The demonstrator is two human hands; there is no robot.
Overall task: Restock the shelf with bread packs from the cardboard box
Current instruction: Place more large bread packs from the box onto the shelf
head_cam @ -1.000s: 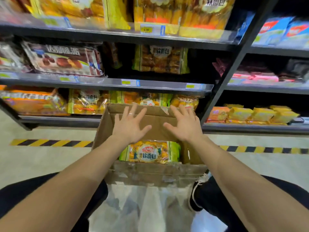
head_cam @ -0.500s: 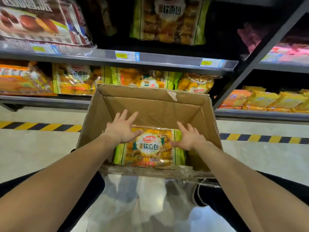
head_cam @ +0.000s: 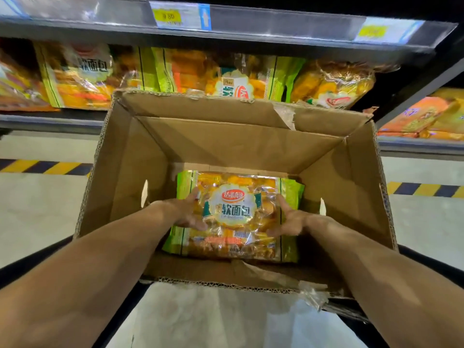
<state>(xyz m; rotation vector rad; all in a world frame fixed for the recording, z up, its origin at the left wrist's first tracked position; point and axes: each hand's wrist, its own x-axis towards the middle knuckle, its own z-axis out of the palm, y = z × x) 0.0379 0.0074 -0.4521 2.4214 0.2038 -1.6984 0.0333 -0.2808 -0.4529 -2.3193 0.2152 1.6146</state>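
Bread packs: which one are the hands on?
The bread pack lying flat in the cardboard box, between left hand and right hand; the others stand on the shelf.

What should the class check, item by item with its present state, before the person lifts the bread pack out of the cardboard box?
1. Left hand on the bread pack: ok, at its left side.
2. Right hand on the pack: ok, at its right side.
3. Grip closed firmly: cannot tell.
4. Cardboard box open above the pack: ok, flaps stand clear.
5. Free space on the bottom shelf: cannot tell; packs fill the part in view.
6. More packs under this one: cannot tell.
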